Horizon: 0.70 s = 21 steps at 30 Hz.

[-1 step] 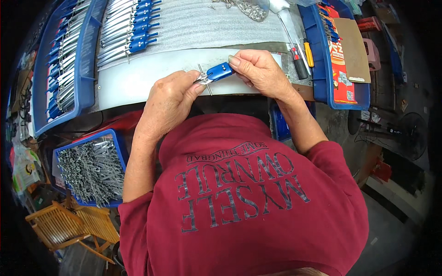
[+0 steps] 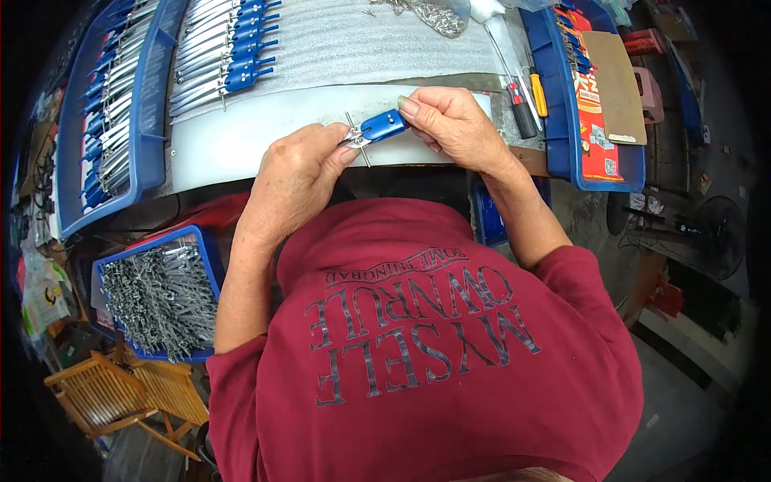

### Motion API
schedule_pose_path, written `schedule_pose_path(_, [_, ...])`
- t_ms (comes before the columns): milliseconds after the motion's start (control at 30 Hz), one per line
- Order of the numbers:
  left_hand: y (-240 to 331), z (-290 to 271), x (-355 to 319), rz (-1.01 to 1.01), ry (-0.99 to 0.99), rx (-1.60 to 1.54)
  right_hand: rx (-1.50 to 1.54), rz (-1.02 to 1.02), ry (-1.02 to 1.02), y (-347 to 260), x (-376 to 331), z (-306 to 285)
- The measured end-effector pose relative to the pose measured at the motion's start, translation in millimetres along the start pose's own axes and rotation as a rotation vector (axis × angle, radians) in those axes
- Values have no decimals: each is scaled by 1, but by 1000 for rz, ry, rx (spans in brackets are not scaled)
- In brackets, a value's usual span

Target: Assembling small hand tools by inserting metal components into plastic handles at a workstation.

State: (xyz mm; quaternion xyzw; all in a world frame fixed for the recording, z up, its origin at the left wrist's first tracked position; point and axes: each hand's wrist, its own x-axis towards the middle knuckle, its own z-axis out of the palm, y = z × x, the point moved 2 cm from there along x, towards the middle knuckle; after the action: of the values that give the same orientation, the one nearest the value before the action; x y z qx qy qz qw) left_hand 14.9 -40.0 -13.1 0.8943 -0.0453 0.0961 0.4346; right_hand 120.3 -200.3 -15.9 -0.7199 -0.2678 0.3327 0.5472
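Observation:
Over the white board (image 2: pixel 233 145), a metal piece with a blue sleeve (image 2: pixel 382 125) is held between my two hands. My left hand (image 2: pixel 297 169) is closed round its metal end, with thumb and fingers pinching it beside a thin crosswise metal rod (image 2: pixel 365 155). At the sleeve's far right end, my right hand (image 2: pixel 454 124) pinches it between thumb and curled fingers. Much of the metal end is hidden in my left hand. Similar blue-ended metal pieces (image 2: pixel 241 74) lie in a row beyond my left hand.
Blue trays stand left (image 2: pixel 148 153) and right (image 2: pixel 634 165) on the table. A screwdriver with a black-and-red handle (image 2: pixel 524 112) and a yellow-handled tool (image 2: pixel 538 96) lie by the right tray. Lower left, a blue bin (image 2: pixel 210 273) holds metal parts. Small metal pieces (image 2: pixel 442 18) lie in a bag.

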Motion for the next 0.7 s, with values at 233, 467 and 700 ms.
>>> schedule_pose_path(233, [5, 4, -2, 34, 16, 168, -152, -7, -24, 4, 0, 3])
schedule_pose_path(467, [0, -1, 0, 2, -51, 202, 26, 70, -48, 9, 5, 10])
schedule_pose_path(700, [5, -3, 0, 65, -48, 245, 62, 170, -79, 3, 4, 5])
